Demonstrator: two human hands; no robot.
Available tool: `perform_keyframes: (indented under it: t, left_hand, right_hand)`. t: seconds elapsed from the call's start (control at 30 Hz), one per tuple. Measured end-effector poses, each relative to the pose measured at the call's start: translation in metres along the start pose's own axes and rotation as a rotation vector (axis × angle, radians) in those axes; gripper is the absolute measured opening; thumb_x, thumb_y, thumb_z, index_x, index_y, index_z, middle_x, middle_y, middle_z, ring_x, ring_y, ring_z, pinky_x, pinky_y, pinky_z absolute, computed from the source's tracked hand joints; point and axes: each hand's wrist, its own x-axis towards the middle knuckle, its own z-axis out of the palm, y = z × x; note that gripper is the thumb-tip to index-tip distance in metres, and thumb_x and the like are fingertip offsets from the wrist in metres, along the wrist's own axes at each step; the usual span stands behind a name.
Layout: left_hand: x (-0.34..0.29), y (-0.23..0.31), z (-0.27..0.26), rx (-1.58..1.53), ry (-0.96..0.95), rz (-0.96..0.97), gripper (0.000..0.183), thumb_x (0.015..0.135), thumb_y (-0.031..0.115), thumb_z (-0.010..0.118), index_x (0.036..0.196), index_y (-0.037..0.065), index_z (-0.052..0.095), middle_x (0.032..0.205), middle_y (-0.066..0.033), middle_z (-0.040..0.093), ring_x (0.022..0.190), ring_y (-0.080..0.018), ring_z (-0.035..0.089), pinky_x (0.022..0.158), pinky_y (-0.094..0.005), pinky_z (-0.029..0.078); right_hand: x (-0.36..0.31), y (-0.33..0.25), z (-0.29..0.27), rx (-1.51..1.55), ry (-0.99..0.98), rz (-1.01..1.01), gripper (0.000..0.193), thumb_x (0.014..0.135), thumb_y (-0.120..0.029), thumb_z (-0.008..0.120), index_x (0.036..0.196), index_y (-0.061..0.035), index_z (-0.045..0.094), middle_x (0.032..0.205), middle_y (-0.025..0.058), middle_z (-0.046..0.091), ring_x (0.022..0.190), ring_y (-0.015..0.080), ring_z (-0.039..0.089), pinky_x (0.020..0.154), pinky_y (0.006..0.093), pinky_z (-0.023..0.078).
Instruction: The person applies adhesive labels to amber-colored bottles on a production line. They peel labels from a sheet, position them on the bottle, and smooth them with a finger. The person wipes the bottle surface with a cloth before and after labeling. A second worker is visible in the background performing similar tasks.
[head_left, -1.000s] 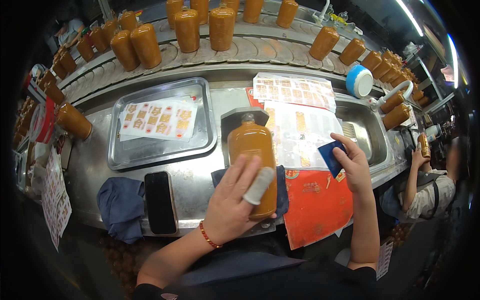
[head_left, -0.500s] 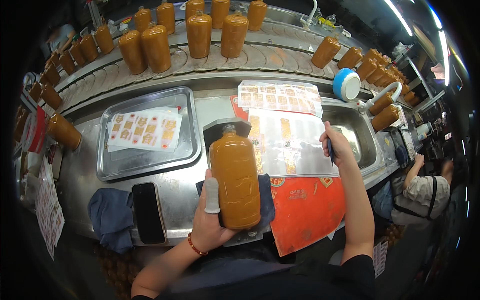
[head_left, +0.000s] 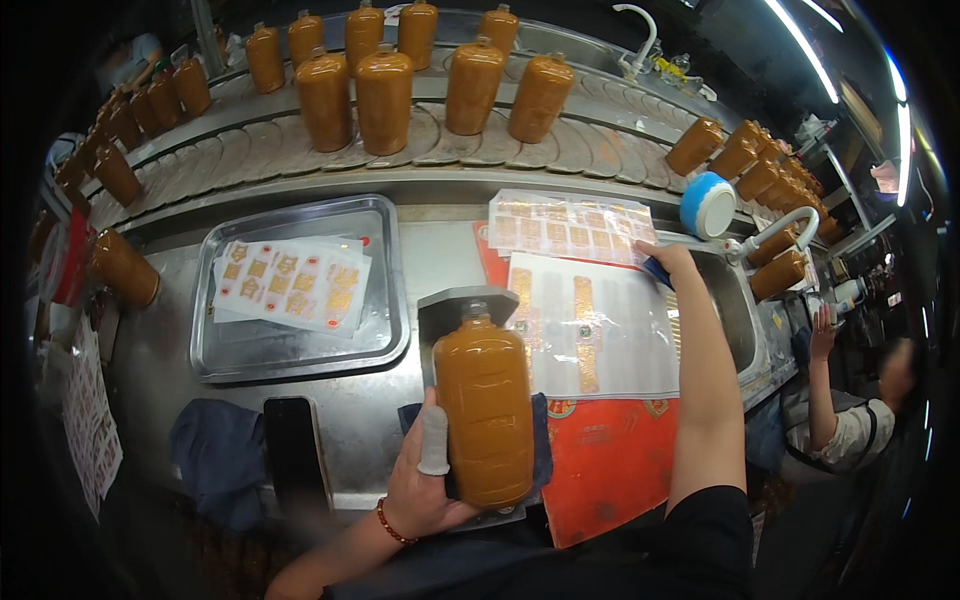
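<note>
My left hand (head_left: 422, 492), its thumb in a grey-white cover, grips the lower left side of a glossy brown bottle (head_left: 482, 405). The bottle leans with its neck toward a grey angled metal rest (head_left: 462, 298); a dark blue cloth lies beneath it. Reaching far forward, my right hand (head_left: 672, 262) pinches a small dark blue flat piece (head_left: 655, 270), too small to name. It is at the right edge of a sheet of gold-printed decals (head_left: 570, 228). Below that lies another decal sheet (head_left: 632, 335) with gold strips, partly over a red printed sheet (head_left: 608, 460).
A metal tray (head_left: 380, 330) holds more decal sheets (head_left: 290, 285). A phone (head_left: 293, 455) and a blue cloth (head_left: 215, 455) lie near the front edge. Behind, a slatted conveyor (head_left: 440, 130) carries several brown bottles (head_left: 384, 103). On the right are a sink (head_left: 725, 310) and a blue-white roll (head_left: 708, 206).
My right hand has moved forward from beside the lower decal sheet to the far one. Bottles on the conveyor have shifted right. My left hand still holds the bottle.
</note>
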Motion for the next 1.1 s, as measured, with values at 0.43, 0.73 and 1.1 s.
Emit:
perform_keyframes:
  t: [0.43, 0.73, 1.1]
  left_hand:
    - [0.010, 0.009, -0.008, 0.009, 0.070, 0.081, 0.116, 0.083, 0.046, 0.081, 0.159, -0.008, 0.013, 0.160, -0.0381, 0.017, 0.146, -0.0495, 0.033, 0.120, -0.0468, 0.033]
    - [0.006, 0.004, -0.008, -0.097, 0.115, 0.090, 0.108, 0.083, 0.040, 0.082, 0.154, -0.013, 0.021, 0.159, -0.0387, 0.017, 0.146, -0.0495, 0.033, 0.119, -0.0474, 0.034]
    - [0.006, 0.005, -0.014, -0.022, 0.093, 0.104, 0.083, 0.086, 0.036, 0.077, 0.145, -0.011, 0.042, 0.159, -0.0393, 0.020, 0.147, -0.0464, 0.034, 0.118, -0.0454, 0.036]
  right_hand:
    - [-0.070, -0.124, -0.011, 0.255, -0.189, -0.578, 0.037, 0.093, -0.034, 0.072, 0.099, 0.0023, 0.075, 0.079, 0.0036, 0.070, 0.071, 0.0092, 0.059, 0.067, 0.0243, 0.045]
    - [-0.239, -0.387, 0.123, -0.401, -0.895, -1.018, 0.044, 0.085, -0.043, 0.079, 0.100, -0.0010, 0.078, 0.084, 0.0089, 0.075, 0.076, 0.0171, 0.069, 0.072, 0.0314, 0.053]
    - [-0.254, -0.402, 0.222, -0.844, -0.674, -0.950, 0.054, 0.063, -0.044, 0.091, 0.089, 0.0016, 0.079, 0.088, 0.0173, 0.075, 0.080, 0.0289, 0.074, 0.073, 0.0402, 0.059]
